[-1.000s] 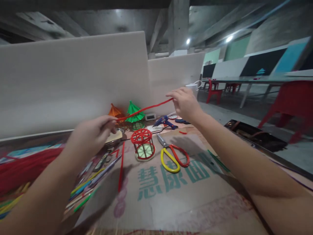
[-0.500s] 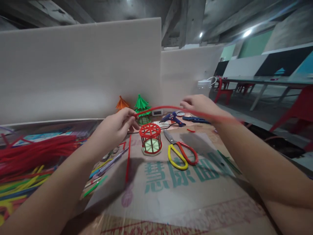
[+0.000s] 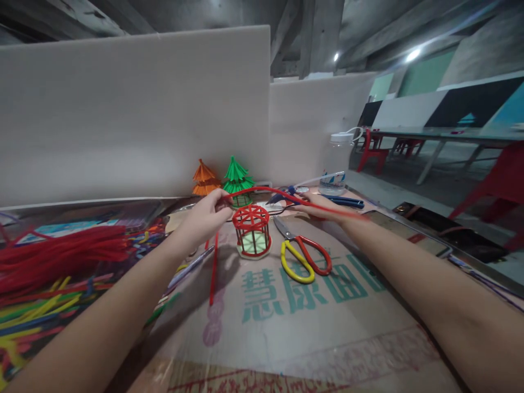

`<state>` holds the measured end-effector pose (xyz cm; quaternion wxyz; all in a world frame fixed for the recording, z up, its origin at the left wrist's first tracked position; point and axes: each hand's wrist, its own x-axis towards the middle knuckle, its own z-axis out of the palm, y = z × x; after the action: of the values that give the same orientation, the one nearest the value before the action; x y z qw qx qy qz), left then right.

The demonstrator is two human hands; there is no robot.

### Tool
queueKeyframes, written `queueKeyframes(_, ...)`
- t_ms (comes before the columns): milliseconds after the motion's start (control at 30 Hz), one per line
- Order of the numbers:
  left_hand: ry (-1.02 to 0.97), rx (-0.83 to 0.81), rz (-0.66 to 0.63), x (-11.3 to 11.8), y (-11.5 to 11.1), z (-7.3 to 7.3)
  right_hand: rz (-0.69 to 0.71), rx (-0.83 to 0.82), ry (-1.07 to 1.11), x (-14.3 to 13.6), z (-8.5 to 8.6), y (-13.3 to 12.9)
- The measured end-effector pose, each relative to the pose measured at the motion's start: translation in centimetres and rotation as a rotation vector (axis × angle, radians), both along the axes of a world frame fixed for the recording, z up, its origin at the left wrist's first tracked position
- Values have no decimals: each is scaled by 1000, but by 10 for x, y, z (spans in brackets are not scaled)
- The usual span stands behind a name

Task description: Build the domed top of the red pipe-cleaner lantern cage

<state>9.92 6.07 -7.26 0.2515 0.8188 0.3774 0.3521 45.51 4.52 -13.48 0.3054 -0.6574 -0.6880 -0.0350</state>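
My left hand (image 3: 208, 215) pinches one end of a long red pipe cleaner (image 3: 256, 189), which arches across to the right, over my right wrist, its far end blurred. At the back, my right hand (image 3: 319, 206) is closed around the handle of a blue hot glue gun (image 3: 282, 195); its fingers are partly hidden. A pale translucent stick (image 3: 321, 178) slants up behind that hand. Between my hands stands a small round red cage (image 3: 251, 232) with dark posts and a pale green base. Scissors (image 3: 301, 254) with one yellow and one red handle lie right of it.
A cardboard sheet (image 3: 295, 338) covers the table. Red pipe cleaners (image 3: 69, 248) and several coloured ones pile at left. Orange (image 3: 203, 177) and green (image 3: 236, 174) pointed-roof models stand at the back. A bottle (image 3: 333, 164), blue pliers (image 3: 344, 201) and a phone (image 3: 409, 232) are at right.
My right hand has lowered from above the table onto the glue gun's handle. My left hand has shifted slightly, still holding the pipe cleaner. The cage and scissors have stayed put.
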Motion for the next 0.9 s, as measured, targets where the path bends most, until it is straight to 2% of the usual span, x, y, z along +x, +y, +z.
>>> queueKeyframes(100,-1,-111,-40,-1,13,-6,-67,-129,43,-8,-10,13)
queueKeyframes(200,11,-116,-36,-2,19,-9,-119,-164,82,-14,-15,19)
queueKeyframes(300,-24,-142,-38,-1,20,-10,-103,-161,103,-17,-16,17)
queueKeyframes(467,-22,-208,-97,-8,11,3,-107,-127,177,-19,-11,12)
queueKeyframes(533,95,-194,-186,-13,1,12,-141,-96,235,-18,-6,11)
queueKeyframes(600,280,-104,-322,-16,-10,19,-161,-62,312,-16,2,10)
queueKeyframes(667,493,-50,-447,-16,-20,21,-142,-33,400,-14,12,9)
queueKeyframes(733,663,-56,-503,-13,-25,18,-88,-1,496,-13,25,6)
queueKeyframes(800,820,-53,-466,-12,-23,12,-24,44,579,-15,39,1)
queueKeyframes(900,977,28,-251,-18,-10,8,132,107,695,-25,59,-9)
